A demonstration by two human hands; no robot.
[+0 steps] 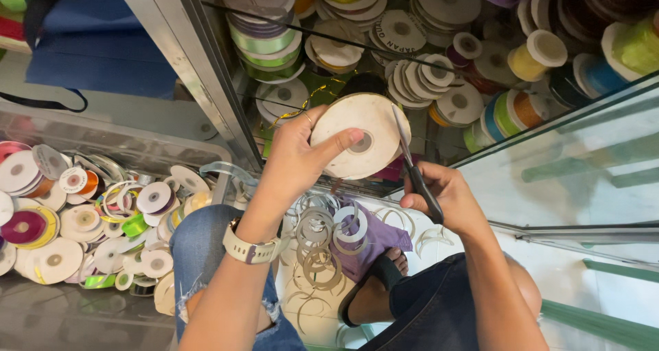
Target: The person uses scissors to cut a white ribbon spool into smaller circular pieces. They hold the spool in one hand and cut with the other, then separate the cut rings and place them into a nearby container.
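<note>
Head view | left hand [292,160] clamps cream spool [360,134], thumb across face near hub, held up before glass cabinet [563,152] | right hand [446,196] closed on scissors [414,164], blades at spool rim | spool likely light, stiff card flanges; hold by the faces | ribbon curls [319,244] on floor, spool bin [82,214] left

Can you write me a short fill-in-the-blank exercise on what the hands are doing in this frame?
1. The left hand holds a round, cream ribbon spool with the ____ pressed near its centre hole.
2. The right hand holds ____ with the blades against the spool's rim.
3. A pale ____ is worn on the left wrist.
4. Cut ribbon rings lie on the floor beside a ____ cloth.

Missing words: thumb; scissors; watch; purple
</note>
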